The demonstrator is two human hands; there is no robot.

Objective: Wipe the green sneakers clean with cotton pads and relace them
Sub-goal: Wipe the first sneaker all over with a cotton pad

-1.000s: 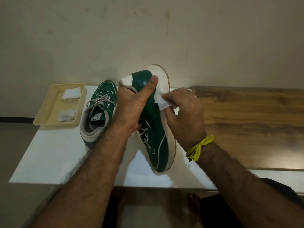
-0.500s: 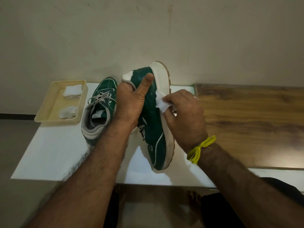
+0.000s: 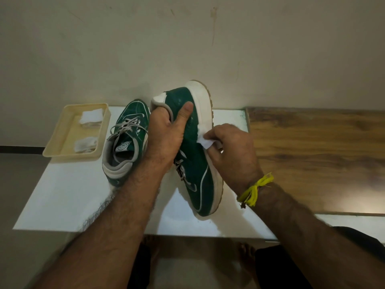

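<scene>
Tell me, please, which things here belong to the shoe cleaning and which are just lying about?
In use: held sneaker, cotton pad, left hand, right hand, second sneaker, tray of spare pads.
Lying about: wooden board.

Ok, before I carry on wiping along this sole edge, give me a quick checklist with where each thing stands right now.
1. Left hand grips held sneaker at the heel: ok.
2. Right hand pinches cotton pad against the white sole edge: ok.
3. Toe rests on white board: ok.
4. Spare pads in tray: ok.
5. Other sneaker laced: ok.
6. Pad still clean: cannot tell.
</scene>
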